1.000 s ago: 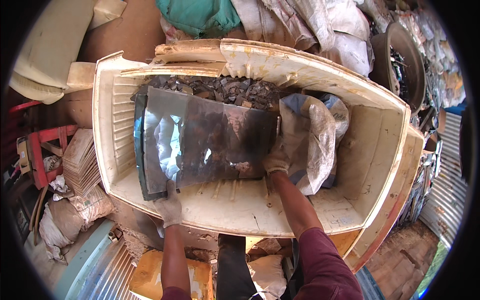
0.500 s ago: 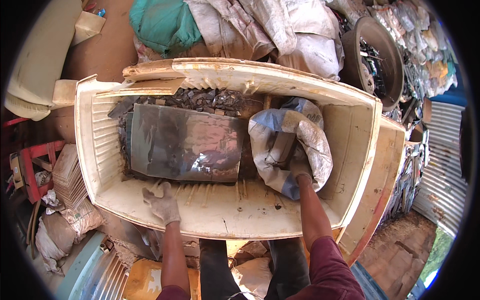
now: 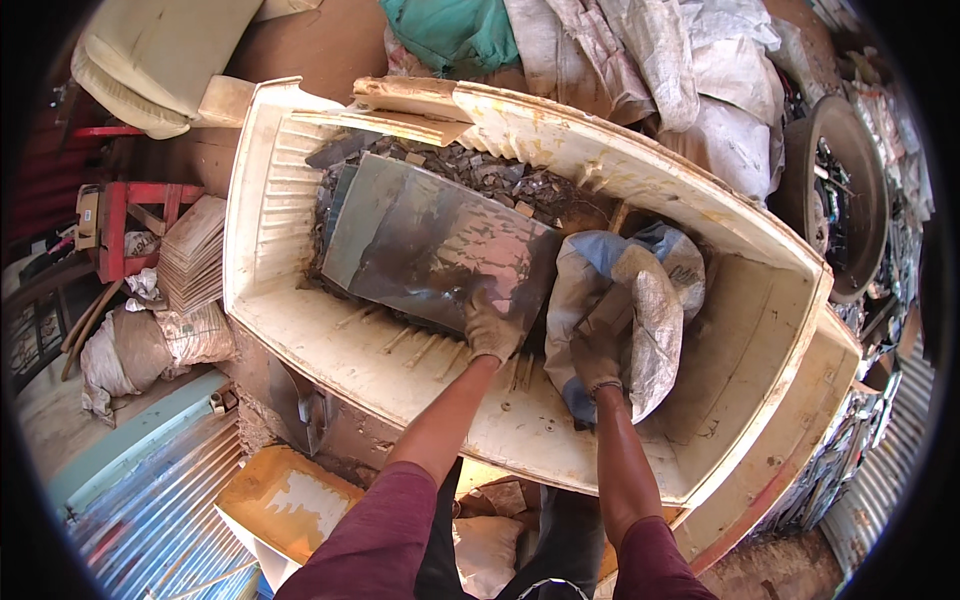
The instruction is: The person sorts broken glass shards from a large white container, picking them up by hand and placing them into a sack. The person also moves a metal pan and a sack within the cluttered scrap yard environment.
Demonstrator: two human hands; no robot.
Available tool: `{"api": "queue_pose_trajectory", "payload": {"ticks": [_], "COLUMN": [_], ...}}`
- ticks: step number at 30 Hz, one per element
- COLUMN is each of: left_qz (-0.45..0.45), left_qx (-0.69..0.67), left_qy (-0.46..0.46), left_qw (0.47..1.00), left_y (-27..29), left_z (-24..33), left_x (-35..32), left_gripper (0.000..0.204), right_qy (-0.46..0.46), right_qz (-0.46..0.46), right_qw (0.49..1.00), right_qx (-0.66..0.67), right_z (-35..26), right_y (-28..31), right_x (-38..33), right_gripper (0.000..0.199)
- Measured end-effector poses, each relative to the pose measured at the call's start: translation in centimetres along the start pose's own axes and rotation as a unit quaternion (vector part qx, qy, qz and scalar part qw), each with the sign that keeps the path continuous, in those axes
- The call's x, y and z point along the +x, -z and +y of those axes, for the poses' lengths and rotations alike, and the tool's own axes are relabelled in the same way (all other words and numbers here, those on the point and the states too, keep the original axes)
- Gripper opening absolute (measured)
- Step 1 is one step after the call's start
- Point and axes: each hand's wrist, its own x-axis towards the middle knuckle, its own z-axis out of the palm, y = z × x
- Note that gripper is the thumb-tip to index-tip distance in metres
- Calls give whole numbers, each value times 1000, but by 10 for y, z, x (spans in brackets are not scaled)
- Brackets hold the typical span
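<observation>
My left hand (image 3: 491,326), in a dirty work glove, reaches over the near right edge of a dark, shiny flat panel (image 3: 430,240). Its fingers are stretched onto the panel's surface. My right hand (image 3: 598,358), gloved too, is in the mouth of a white and blue woven sack (image 3: 655,345). A dark rectangular piece (image 3: 612,310) lies right by its fingers, which are partly hidden, so I cannot tell whether they grip it. Panel and sack are inside a long cream plastic bin (image 3: 290,270) with ribbed walls. Small dark fragments (image 3: 500,175) lie behind the panel.
Large white sacks (image 3: 730,100) and a green sack (image 3: 455,35) are piled beyond the bin. A round tub (image 3: 850,200) of scrap stands at the right. At the left are a red frame (image 3: 125,230) and stacked boards (image 3: 195,250). An orange-topped box (image 3: 285,500) is near my left arm.
My left hand has moved right, from the bin's near wall onto the panel. My right hand has shifted slightly nearer at the sack. The whole view has turned and shifted.
</observation>
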Motion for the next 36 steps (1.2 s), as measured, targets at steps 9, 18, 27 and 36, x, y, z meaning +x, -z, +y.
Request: {"api": "queue_pose_trajectory", "payload": {"ticks": [9,18,27,36], "left_qz": [185,-33,120,-21], "left_qx": [99,-647,-99,-163], "left_qy": [124,250,386,-382], "left_qw": [970,719,909,910], "left_y": [200,216,233,242], "left_z": [-143,-211,-137,-4], "left_x": [123,170,120,-57], "left_gripper": [110,59,97,97], "right_qy": [-135,-206,-61,39], "right_qz": [196,-74,-39,57], "right_qw": [968,856,959,958], "right_qx": [-85,469,273,278], "right_z": [-3,-21,-117,-292], "right_y": [-166,-128,-89,34], "right_x": [90,51,-33,-220], "right_gripper": [69,50,43,27]}}
